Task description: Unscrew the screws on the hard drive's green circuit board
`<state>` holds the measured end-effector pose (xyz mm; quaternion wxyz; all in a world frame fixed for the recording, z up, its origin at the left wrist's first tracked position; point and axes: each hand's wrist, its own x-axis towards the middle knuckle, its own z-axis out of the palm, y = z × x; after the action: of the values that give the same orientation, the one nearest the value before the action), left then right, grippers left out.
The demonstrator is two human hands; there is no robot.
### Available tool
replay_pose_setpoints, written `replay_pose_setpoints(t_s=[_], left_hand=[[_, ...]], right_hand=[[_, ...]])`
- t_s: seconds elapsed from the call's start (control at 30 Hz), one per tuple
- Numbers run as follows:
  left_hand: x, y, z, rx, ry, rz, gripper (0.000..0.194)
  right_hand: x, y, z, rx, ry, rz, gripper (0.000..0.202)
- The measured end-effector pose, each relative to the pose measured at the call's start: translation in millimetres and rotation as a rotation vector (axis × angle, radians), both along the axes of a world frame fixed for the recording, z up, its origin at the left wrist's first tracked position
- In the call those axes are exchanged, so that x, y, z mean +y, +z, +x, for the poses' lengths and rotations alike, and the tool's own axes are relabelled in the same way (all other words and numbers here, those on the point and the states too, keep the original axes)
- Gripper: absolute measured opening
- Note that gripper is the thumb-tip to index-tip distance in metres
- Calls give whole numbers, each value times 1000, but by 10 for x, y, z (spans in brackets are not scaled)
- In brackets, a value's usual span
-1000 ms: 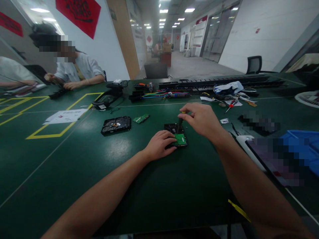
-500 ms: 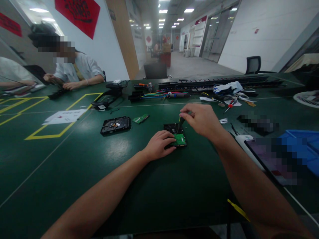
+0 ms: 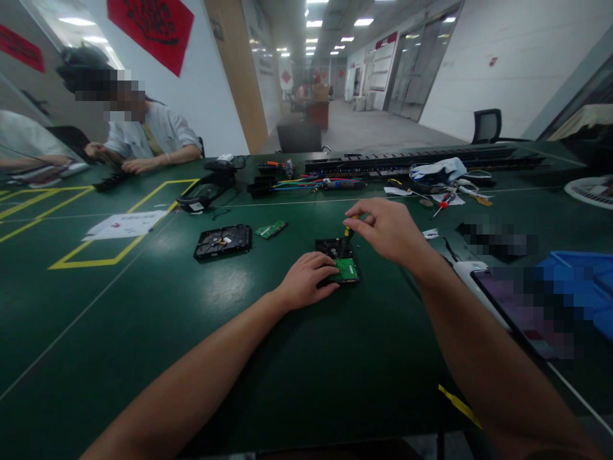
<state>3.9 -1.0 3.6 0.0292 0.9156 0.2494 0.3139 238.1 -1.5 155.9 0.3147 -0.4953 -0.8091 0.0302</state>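
A hard drive (image 3: 330, 246) with a green circuit board (image 3: 348, 271) facing up lies flat on the table in front of me. My left hand (image 3: 309, 280) holds it at its left side, fingers over the board and thumb along the near edge. Above it, my right hand (image 3: 383, 229) pinches a small screwdriver with a yellow-and-black handle (image 3: 348, 231). The screwdriver stands nearly upright, its shaft pointing down at the drive beside the board; whether the tip touches a screw is too small to tell. Left of these lie another hard drive (image 3: 223, 242) and a loose circuit board (image 3: 271, 229).
The green table (image 3: 158, 306) carries coloured wires (image 3: 301, 182) and a cordless drill (image 3: 288, 168) at the back. A red screwdriver (image 3: 443, 204), a tablet-like device (image 3: 514, 313) and a blue bin (image 3: 579, 275) stand right. Another person (image 3: 160, 131) sits at far left.
The screwdriver's handle has turned slightly between my right fingers, showing more yellow. My left hand and the hard drive stay in place.
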Motion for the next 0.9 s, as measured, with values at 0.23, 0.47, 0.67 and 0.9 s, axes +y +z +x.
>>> replay_pose_setpoints(t_s=[0.23,0.47,0.67,0.9], left_hand=[[-4,3,2,10,2,-22,30],[0,-4,-2,10,-2,-27,32],[-2,1,0,10,2,-21,31],[-1,-2,2,5,-2,-16,32]], right_hand=[[-10,10,-5,-13,-33,1,15],[-62,17,-46,16,58,-50,22],[-49,13,-62,-22,39,-42,20],[-34,-10,-71,-64,8,17,12]])
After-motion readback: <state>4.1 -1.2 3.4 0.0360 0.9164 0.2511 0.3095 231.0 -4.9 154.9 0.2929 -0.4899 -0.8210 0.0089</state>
